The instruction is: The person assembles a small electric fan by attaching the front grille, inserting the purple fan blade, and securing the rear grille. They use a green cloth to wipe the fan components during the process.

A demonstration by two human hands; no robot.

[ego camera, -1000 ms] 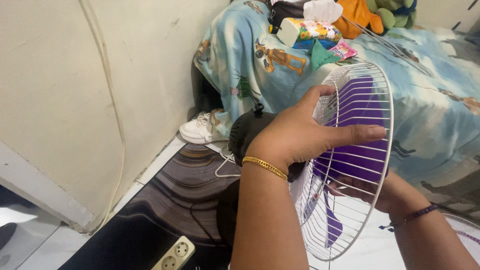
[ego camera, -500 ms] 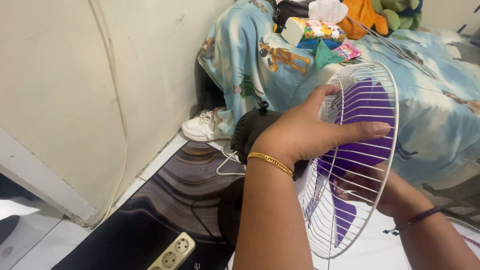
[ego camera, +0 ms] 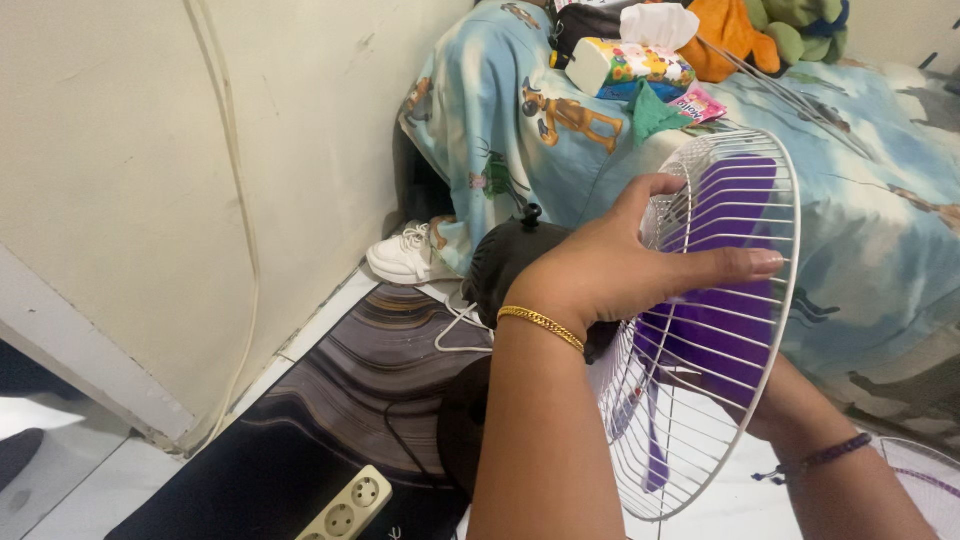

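Bright, soft indoor light all over, with no hard glare. Dark shadow down low on the floor mat (ego camera: 330,400) and under the black fan motor (ego camera: 505,265). Sharp in the middle, a bit fuzzy on the near arm and at the far edges.
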